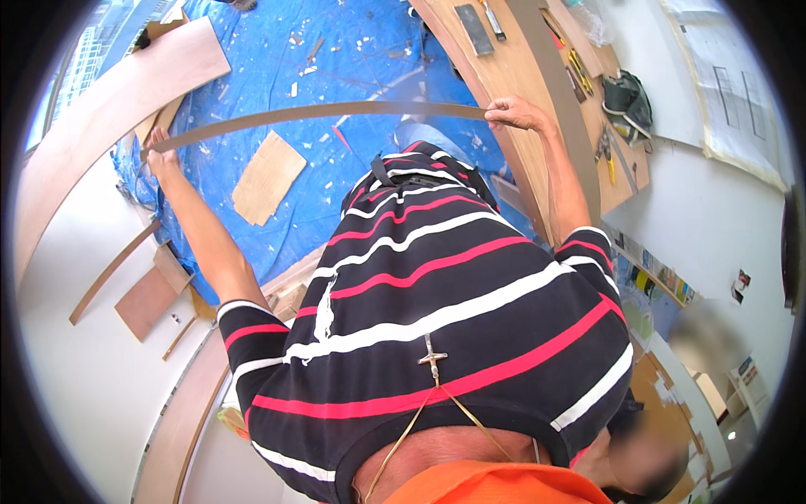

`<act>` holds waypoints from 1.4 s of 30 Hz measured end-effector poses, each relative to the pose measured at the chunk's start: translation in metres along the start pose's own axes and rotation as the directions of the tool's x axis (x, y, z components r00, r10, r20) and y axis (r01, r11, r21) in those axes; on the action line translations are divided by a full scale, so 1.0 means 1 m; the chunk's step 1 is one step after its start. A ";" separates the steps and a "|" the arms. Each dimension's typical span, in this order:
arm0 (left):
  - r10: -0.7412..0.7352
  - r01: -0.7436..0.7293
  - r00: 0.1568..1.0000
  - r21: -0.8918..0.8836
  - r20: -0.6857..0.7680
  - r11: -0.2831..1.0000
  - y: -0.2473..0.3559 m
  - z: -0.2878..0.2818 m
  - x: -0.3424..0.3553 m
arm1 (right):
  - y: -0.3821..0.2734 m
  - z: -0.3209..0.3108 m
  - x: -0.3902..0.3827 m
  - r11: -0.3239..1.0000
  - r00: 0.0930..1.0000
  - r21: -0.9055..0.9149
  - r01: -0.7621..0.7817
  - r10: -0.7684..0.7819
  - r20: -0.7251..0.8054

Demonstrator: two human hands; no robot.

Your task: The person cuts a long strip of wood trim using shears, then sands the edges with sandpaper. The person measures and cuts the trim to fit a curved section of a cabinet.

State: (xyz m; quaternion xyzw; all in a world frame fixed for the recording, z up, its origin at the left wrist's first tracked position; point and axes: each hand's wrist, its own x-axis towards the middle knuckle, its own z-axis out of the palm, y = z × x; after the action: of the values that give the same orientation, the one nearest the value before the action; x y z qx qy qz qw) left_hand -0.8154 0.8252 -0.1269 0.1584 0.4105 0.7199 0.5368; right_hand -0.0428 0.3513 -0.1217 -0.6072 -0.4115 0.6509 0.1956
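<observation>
A long, narrow brown strip (336, 110) stretches across in front of me, above the blue sheet; it looks bowed, though the lens bends edges. My left hand (163, 148) is closed around its left end, arm reaching out. At the other end, my right hand (515, 114) pinches the strip between thumb and fingers, just over the edge of a wooden workbench (529, 147). Below the strip, a loose rectangular piece of thin wood (269, 177) lies on the blue sheet.
Blue sheeting (252, 101) with scattered scraps covers the floor. A wide wooden board (180, 67) is at the far left. On the right bench are a dark flat block (475, 29), a chisel-like tool (492, 18), pliers (604, 155) and a dark shoe (628, 102). Another person (646, 454) is at lower right.
</observation>
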 end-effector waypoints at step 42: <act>-0.835 0.538 0.475 0.659 0.278 0.526 -0.583 0.562 0.089 | 0.095 0.048 0.007 0.391 -0.322 0.105 0.915 0.860 -0.396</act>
State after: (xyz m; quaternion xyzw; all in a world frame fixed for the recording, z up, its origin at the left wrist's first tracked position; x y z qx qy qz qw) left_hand -0.0976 1.1925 -0.2453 0.3066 0.4244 0.2176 0.8237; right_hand -0.0668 0.2867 -0.2038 -0.5119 0.3916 -0.1511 0.7496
